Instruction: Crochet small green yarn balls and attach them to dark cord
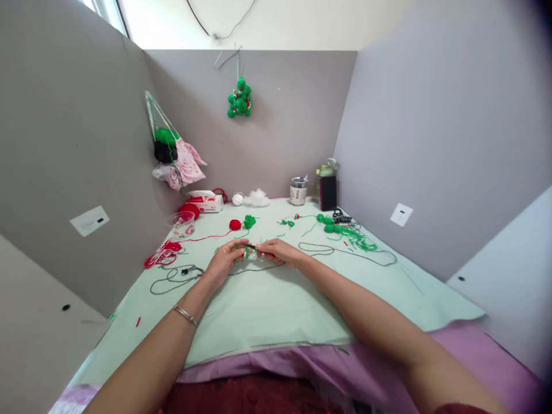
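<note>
Both hands meet above the middle of the table. My left hand is closed, pinching a small crochet piece of green and white yarn. From the right, my right hand grips a slim dark crochet hook whose tip reaches to the piece. The exact stitches are too small to make out. Just beyond the hands lie a red yarn ball and a tangle of green yarn. A dark grey cord runs across the cloth beneath them.
Red yarn and a clear plastic tub lie left. At the back are a tissue box, white stuffing and a pen tin. Green balls with loose strands lie right. Grey partitions enclose the table; a green cluster hangs there.
</note>
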A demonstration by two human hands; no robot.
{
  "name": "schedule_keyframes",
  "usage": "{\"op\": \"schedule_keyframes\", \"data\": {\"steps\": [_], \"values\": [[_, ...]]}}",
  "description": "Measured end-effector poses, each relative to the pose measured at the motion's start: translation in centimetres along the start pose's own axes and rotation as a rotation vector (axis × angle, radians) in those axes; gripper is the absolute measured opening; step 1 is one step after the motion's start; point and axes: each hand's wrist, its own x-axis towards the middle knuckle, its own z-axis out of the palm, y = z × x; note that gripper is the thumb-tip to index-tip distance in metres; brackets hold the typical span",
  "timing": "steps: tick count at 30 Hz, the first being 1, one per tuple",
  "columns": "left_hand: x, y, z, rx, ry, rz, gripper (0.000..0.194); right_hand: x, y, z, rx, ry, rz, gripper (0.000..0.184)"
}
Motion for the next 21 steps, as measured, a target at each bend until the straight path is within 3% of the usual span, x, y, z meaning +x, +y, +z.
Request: {"op": "schedule_keyframes", "data": {"steps": [4, 7, 10, 12, 16, 18, 21], "values": [[-0.1, 0.1, 0.1, -0.003, -0.026, -0.010, 0.046, -0.2, -0.3, 0.2, -0.016, 0.063, -0.010, 0.041], [0.0, 0.2, 0.2, 0.000, -0.017, 0.000, 0.045, -0.6, -0.9, -0.2, -0.024, -0.017, -0.059, 0.044], [0.1, 0.3, 0.1, -0.009, 0.070, 0.013, 0.040, -1.0, -1.4, -1.6, -0.024, -0.057, -0.145, 0.049], [0.2, 0.4, -0.2, -0.006, 0.161, 0.036, 0.036, -1.2, -1.5, -2.8, -0.126, 0.102, -0.187, 0.049], [0.4, 0.7, -1.2, 0.136, 0.383, 0.158, 0.030, -0.9, -0.8, -4.1, -0.740, 0.610, -0.234, 0.033], [0.4, 0.8, -1.7, 0.245, 0.471, 0.222, 0.029, -0.3, -0.2, -3.6, -0.912, 0.662, -0.268, 0.025], [0.4, 0.7, -1.9, 0.344, 0.511, 0.277, 0.026, 0.7, 0.5, -1.6, -0.994, 0.524, -0.319, 0.022]]}}
